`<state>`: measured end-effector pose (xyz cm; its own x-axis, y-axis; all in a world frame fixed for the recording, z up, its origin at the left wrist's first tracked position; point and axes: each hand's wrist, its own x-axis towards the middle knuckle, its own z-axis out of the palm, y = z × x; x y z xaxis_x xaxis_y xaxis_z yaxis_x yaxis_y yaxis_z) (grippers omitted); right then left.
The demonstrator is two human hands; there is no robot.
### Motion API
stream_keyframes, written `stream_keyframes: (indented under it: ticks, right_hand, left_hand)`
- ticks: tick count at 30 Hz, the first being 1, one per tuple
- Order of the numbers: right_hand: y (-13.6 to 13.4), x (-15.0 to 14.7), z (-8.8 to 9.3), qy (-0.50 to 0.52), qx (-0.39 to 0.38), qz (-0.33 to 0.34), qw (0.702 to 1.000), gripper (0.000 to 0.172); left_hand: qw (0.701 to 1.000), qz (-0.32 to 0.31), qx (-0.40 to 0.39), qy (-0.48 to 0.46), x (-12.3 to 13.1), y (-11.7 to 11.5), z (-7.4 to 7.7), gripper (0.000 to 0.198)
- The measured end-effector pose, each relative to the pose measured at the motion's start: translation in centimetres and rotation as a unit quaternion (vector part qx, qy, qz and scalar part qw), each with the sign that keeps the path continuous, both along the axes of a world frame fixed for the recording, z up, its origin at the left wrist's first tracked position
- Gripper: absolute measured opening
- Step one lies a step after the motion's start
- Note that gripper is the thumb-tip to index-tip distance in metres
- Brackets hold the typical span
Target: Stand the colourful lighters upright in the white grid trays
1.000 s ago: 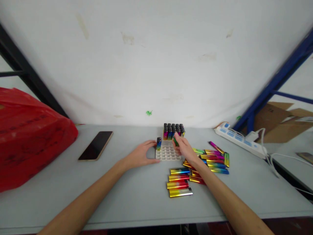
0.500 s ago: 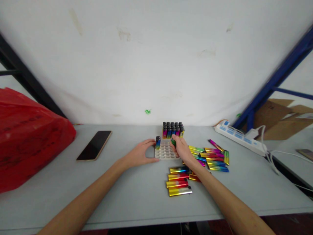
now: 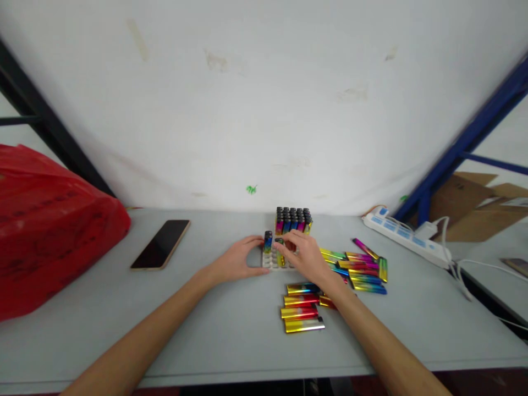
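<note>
A white tray (image 3: 267, 264) with rows of small holes lies on the table. My left hand (image 3: 231, 261) curves around its left side, thumb at the near corner and fingertips by the far left part, holding it. A blue-and-gold lighter (image 3: 268, 242) with a black top stands upright in the tray's left part. My right hand (image 3: 305, 256) is above the tray, its thumb and fingers closed on a green-and-gold lighter (image 3: 281, 254), held upright over the holes. Whether its base sits in a hole I cannot tell. My right hand hides the tray's right part.
Behind the tray stands a block of upright lighters (image 3: 293, 220). Loose metallic lighters (image 3: 363, 272) lie to the right, several more (image 3: 303, 312) in front. A phone (image 3: 160, 245) and red bag (image 3: 61, 231) are left; a power strip (image 3: 406, 234) with cables is right.
My right hand has moved slightly left and turned, bringing the green-and-gold lighter upright beside the blue-and-gold one. My left hand stays at the tray. The view has shifted slightly.
</note>
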<state>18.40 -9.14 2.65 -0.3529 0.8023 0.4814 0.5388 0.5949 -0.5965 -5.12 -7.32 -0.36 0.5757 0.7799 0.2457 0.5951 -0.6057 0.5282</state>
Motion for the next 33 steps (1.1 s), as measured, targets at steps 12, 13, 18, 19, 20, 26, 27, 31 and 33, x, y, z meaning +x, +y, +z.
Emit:
stream_keyframes:
  ticks: [12, 13, 18, 19, 20, 26, 27, 31, 33]
  right_hand:
    - [0.5, -1.1, -1.7, -0.066, 0.002, 0.031, 0.997, 0.037]
    - [0.6, -1.2, -1.8, -0.09, 0.016, 0.025, 0.995, 0.038]
    - [0.3, -2.0, -1.2, -0.192, 0.042, -0.046, 0.979, 0.043]
    - [0.2, -1.8, -0.9, -0.202, 0.039, -0.053, 0.977, 0.044]
    - [0.2, -1.4, -0.6, -0.209, 0.035, -0.053, 0.976, 0.044]
    - [1.4, 5.7, 1.4, -0.212, -0.013, -0.048, 0.976, 0.035]
    - [1.7, 7.3, 1.7, -0.216, -0.027, -0.058, 0.974, 0.032]
    - [2.2, 12.3, 1.9, -0.225, -0.115, -0.087, 0.964, 0.021]
    - [2.1, 13.4, 1.7, -0.225, -0.161, -0.098, 0.956, 0.016]
  left_hand:
    - [1.0, -0.02, 0.006, -0.019, 0.0, 0.0, 0.0, 0.071]
    - [1.0, -0.022, 0.007, -0.021, 0.0, 0.0, 0.0, 0.071]
    - [1.0, -0.011, 0.006, -0.014, 0.0, 0.1, -0.3, 0.072]
    - [1.0, -0.006, 0.005, -0.008, 0.0, 0.2, -0.3, 0.073]
    - [1.0, -0.002, 0.003, -0.002, -0.1, 0.2, -0.4, 0.074]
    - [1.0, 0.001, 0.0, 0.021, -0.2, 0.2, -0.2, 0.079]
    - [1.0, 0.003, -0.002, 0.024, -0.2, 0.2, -0.2, 0.078]
    - [1.0, 0.002, -0.007, 0.022, -0.2, 0.2, -0.1, 0.078]
    - [1.0, 0.006, -0.007, 0.019, -0.2, 0.2, -0.2, 0.078]
